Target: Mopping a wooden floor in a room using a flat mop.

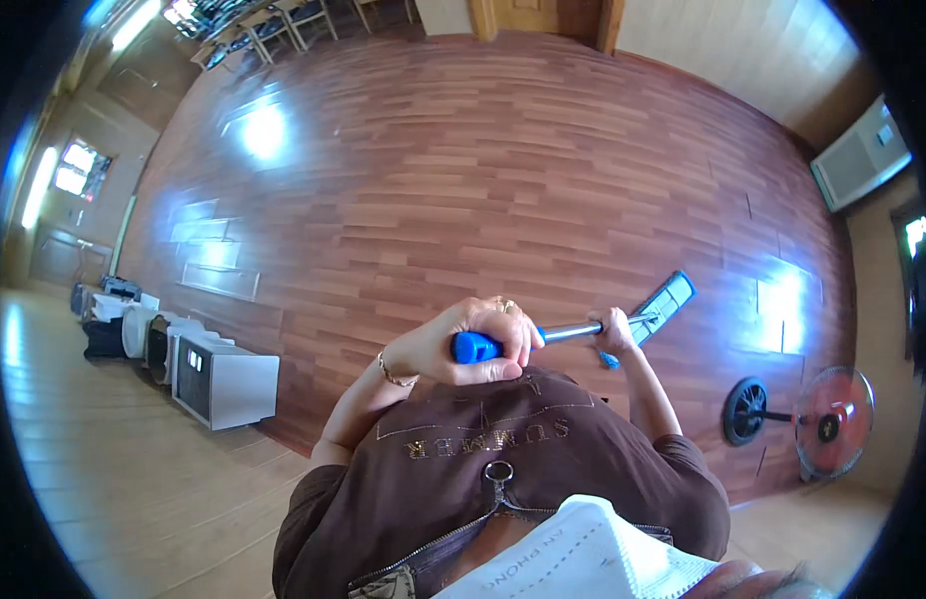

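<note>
A flat mop point(665, 304) with a blue-edged grey head rests on the wood-plank floor ahead and to my right. Its metal pole slants back toward my chest and ends in a blue grip. Wrapped round that grip is my left hand point(493, 334), with a bracelet at the wrist and a ring on one finger. Farther down the pole, close to the mop head, my right hand point(615, 327) is closed on the bare metal. A small blue piece point(609, 360) shows just below my right hand; what it belongs to is hidden.
A standing fan point(832, 424) with a round black base is at the right. A microwave-like white box point(224, 381) and other goods line the left wall. Chairs point(268, 30) stand at the far left, a wooden door point(543, 15) at the back, a white wall-side unit point(862, 155) far right.
</note>
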